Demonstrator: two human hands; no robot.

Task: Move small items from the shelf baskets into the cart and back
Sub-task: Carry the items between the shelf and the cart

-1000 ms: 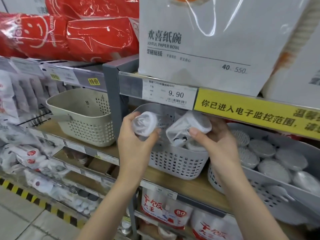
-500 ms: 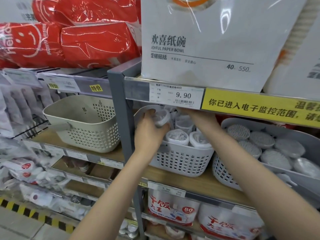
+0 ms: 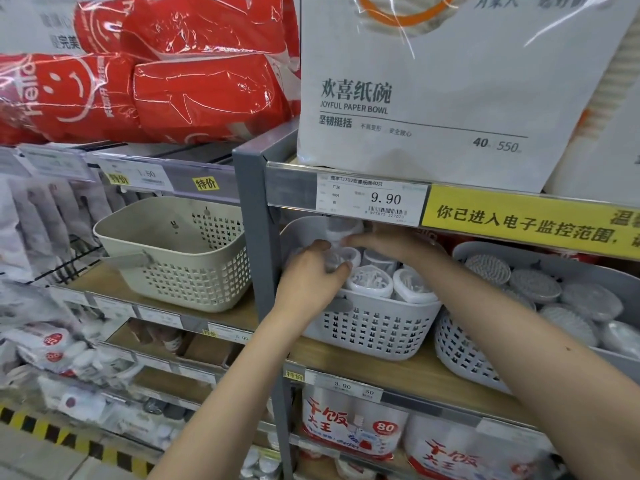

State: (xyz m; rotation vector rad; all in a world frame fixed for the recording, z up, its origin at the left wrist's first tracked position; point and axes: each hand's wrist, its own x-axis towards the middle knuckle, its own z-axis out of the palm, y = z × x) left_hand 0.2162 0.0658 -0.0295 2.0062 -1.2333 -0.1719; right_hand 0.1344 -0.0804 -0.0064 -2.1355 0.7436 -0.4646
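Here, line by line:
Small packs (image 3: 372, 280): clear-wrapped white round items stand packed in the white basket (image 3: 377, 327), several showing round tops above its rim; one more small pack (image 3: 337, 259) sits at the left rear of the heap, under the left hand.
White basket: perforated walls, standing on the wooden shelf (image 3: 398, 370), just right of the grey upright post (image 3: 256, 237); its back is hidden under the shelf edge above.
Left hand (image 3: 311, 275): reaches over the basket's left rim; fingers curled round the small pack, thumb on its near side, gripping it.
Right hand (image 3: 391, 242): reaches deep over the basket, under the price strip; fingers point left and touch a clear-wrapped item at the rear; whether they grip it I cannot tell.
Beige basket (image 3: 180, 258): on the same shelf level, left of the post, well apart from the hands.
Grey basket (image 3: 464, 351): just right of the white basket, tilted, holding round wrapped discs.
Price tag (image 3: 372, 199): reads 9.90; beside it a yellow strip (image 3: 526, 216) with black characters.
Above: a white paper bowl pack (image 3: 433, 91); red wrapped packs (image 3: 149, 74) to its left.
Below: red-and-white packs (image 3: 353, 427) on the lower shelf.
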